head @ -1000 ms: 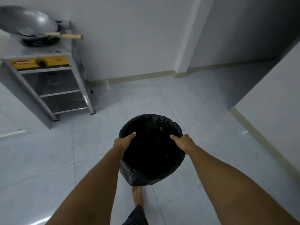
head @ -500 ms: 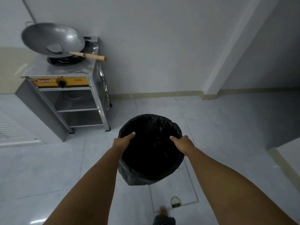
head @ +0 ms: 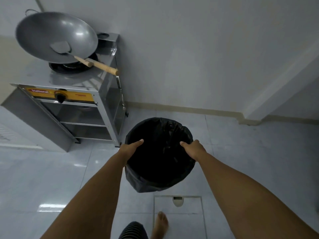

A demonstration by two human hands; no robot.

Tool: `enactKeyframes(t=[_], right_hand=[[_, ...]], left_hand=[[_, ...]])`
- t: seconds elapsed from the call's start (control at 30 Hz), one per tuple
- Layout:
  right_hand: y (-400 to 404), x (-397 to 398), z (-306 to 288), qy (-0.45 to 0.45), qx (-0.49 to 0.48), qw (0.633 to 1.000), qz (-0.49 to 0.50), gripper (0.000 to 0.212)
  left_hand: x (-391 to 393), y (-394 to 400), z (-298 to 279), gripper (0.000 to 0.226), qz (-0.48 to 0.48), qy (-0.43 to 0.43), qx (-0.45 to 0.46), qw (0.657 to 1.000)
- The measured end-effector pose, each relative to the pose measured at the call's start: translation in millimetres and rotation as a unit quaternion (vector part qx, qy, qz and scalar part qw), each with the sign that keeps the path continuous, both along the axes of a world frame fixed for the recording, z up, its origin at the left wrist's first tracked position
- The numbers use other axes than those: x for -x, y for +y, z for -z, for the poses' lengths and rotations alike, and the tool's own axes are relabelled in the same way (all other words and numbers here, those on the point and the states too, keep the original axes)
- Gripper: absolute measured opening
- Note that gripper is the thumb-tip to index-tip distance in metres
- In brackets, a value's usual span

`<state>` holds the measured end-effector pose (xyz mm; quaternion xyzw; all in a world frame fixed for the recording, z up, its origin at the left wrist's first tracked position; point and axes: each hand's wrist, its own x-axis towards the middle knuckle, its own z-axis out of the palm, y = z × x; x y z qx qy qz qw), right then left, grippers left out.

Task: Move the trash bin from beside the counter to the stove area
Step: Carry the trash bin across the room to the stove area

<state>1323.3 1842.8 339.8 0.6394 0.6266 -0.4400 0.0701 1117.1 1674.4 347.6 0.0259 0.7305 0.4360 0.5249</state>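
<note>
A round trash bin (head: 155,180) lined with a black bag hangs above the floor in front of me. My left hand (head: 128,148) grips its left rim, thumb inside. My right hand (head: 194,149) grips its right rim the same way. The steel stove stand (head: 72,94) is at the left, its front right leg close to the bin's left side. A large grey wok (head: 57,37) with a spatula sits tilted on the burner.
A wooden wok handle (head: 103,66) sticks out to the right past the stove top. The white wall and its skirting (head: 189,108) run behind the bin. A floor hatch (head: 178,204) lies under the bin, with my bare foot (head: 160,223) beside it.
I have walked toward the stove carrying the bin; the stove and wok are now larger and nearer, and the bin is right of the stand. Both hands keep their grip.
</note>
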Motion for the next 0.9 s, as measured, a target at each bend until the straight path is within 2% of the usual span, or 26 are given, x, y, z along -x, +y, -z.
enactKeyframes(t=[0.2,0.43,0.57,0.7,0.9], right_hand=[[83,57,17,-0.015,0.003,1.0,-0.025,0.085],[158,139,82,-0.031,0.036,0.998,-0.028,0.086],[193,180,142,-0.037,0.055,0.997,-0.029,0.087],[224,217,219,-0.038,0.063,0.997,-0.029,0.086],[252,248,347,-0.036,0.033,0.997,-0.052,0.087]], left_hand=[[55,74,15,0.095,0.02,-0.01,0.005,1.0],[142,159,79,0.088,0.039,-0.022,0.04,0.998],[182,198,138,0.086,0.028,-0.011,0.06,0.998],[212,229,220,0.091,0.002,-0.007,0.085,0.996],[235,257,357,0.087,-0.054,0.004,0.093,0.994]])
